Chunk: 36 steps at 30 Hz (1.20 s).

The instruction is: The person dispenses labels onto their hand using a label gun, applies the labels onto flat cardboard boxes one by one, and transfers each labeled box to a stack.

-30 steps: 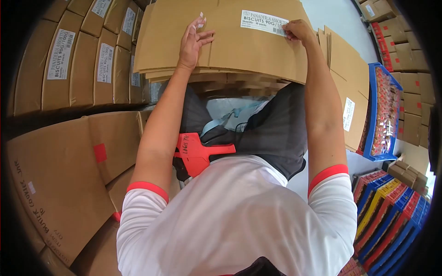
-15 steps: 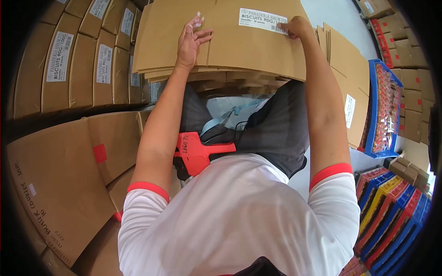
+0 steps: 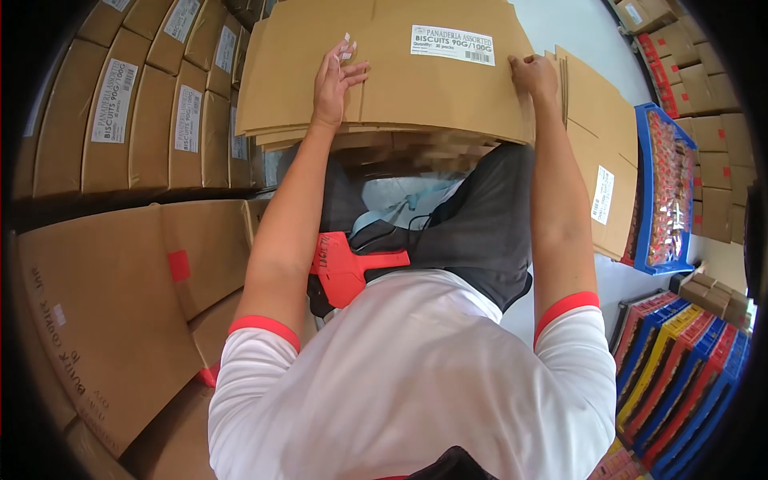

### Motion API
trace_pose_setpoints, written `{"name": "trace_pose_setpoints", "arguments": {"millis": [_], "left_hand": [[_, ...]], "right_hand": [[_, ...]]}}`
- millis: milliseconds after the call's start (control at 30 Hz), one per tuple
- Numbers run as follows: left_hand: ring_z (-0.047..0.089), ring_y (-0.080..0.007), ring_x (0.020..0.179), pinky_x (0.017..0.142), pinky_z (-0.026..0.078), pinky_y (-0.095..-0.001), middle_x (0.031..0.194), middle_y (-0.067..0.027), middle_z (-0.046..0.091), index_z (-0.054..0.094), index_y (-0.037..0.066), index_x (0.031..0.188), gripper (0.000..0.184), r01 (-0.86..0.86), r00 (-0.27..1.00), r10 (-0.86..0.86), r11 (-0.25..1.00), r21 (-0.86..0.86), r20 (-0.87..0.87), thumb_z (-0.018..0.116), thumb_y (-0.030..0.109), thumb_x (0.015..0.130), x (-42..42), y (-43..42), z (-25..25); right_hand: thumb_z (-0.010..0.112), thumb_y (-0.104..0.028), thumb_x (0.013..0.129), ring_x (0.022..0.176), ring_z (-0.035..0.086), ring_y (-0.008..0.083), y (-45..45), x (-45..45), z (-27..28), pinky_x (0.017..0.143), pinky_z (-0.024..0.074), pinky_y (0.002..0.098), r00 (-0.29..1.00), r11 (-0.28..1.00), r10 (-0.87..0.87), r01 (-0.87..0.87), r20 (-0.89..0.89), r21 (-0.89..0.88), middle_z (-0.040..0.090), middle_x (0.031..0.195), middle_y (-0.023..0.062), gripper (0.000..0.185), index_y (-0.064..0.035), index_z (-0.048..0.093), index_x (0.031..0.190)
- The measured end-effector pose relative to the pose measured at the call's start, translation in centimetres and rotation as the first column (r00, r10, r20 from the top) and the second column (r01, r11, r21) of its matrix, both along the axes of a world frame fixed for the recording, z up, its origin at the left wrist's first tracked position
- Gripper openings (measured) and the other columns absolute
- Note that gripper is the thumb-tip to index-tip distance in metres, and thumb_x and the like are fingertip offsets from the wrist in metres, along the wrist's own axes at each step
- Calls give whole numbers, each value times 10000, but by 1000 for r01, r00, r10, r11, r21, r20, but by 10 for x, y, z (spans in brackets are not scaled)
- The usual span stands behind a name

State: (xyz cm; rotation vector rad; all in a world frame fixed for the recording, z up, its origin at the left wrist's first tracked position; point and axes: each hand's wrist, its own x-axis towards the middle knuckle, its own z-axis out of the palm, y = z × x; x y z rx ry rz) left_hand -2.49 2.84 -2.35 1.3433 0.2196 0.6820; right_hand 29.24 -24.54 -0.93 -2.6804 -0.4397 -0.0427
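Note:
A stack of flattened cardboard cartons point(image 3: 448, 96) lies in front of me. The top one carries a white printed label point(image 3: 453, 45) reading "Panaderia Assorted Biscuits 90g/100g". My left hand point(image 3: 338, 86) is over the left part of this carton, palm turned inward and fingers apart, with small white bits at the fingertips. At the carton's right edge, beyond the label, my right hand point(image 3: 534, 78) has its fingers curled and pinched on the cardboard. A red plastic tool point(image 3: 344, 268) with black handwriting rests at my waist.
Labelled closed cartons point(image 3: 116, 100) are stacked at left, above a large handwritten carton point(image 3: 104, 312). More flattened cartons point(image 3: 600, 144) lie at right, beside a blue crate point(image 3: 642, 184) of packets. Coloured crates point(image 3: 680, 368) stand lower right.
My right hand has moved off the label's right end, rightward and down to the carton's edge. The whole label now shows. My left hand stays almost where it was.

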Motion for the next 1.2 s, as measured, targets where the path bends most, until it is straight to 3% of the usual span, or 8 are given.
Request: {"name": "trace_pose_setpoints", "arguments": {"millis": [200,267,467,533,667,933,1133,1200], "left_hand": [[634,-341,1206,1017,517,-444,1477,-205,487,364,9,1533,652,3,999,0,998,69,-42,330,498,1103,3,-5,1],[613,-354,1234,1023,520,-464,1512,-198,449,368,8,1532,660,12,998,-8,997,75,-64,342,505,1099,3,-6,3],[545,-400,1307,1042,513,-523,1570,-186,361,292,14,1572,824,62,998,-60,994,-91,23,390,633,1037,-15,-24,43],[541,-402,1311,1044,511,-529,1566,-187,366,272,19,1581,853,58,998,-56,994,-87,27,393,655,1024,-19,-22,47],[533,-406,1322,1051,503,-542,1559,-190,378,246,33,1595,875,84,996,-81,990,-110,29,388,674,1016,-17,-18,41],[547,-396,1312,1048,501,-530,1547,-198,406,275,59,1592,854,203,979,-201,960,-191,28,357,684,1016,20,-60,49],[594,-376,1252,995,531,-493,1432,-226,529,304,51,1575,869,299,954,-299,924,-238,35,360,702,1003,16,-71,54],[622,-364,1209,955,556,-469,1393,-242,559,307,46,1572,878,322,946,-324,914,-247,32,353,710,999,9,-65,56]], "right_hand": [[765,-421,851,976,734,252,-16,-17,7,862,562,385,980,933,60,13,-191,359,762,1054,156,550,-20,675,1216],[758,-314,874,980,719,219,-21,-32,16,853,558,371,873,580,299,155,-386,799,751,1057,147,535,2,623,1284],[677,-129,943,1022,673,180,-133,-68,54,927,516,280,981,619,158,-7,-115,785,718,1150,144,551,-4,528,1458],[651,-113,964,1065,663,170,-218,-57,18,945,512,280,967,450,140,129,-213,884,698,1212,136,572,17,479,1494],[574,-89,1013,1192,613,237,-343,-101,0,1001,507,334,953,406,-297,188,-65,894,565,1426,164,519,11,457,1509],[551,25,987,1162,629,310,-420,-165,-83,932,567,439,705,-180,-608,326,-366,928,592,1356,182,585,-77,384,1538],[602,-20,972,984,700,285,-430,-169,-134,810,607,399,313,5,-849,810,-426,586,675,1198,198,492,28,464,1441],[603,-27,977,990,702,272,-421,-152,-135,819,603,386,510,131,-801,660,-313,740,675,1198,194,450,43,498,1409]]}}
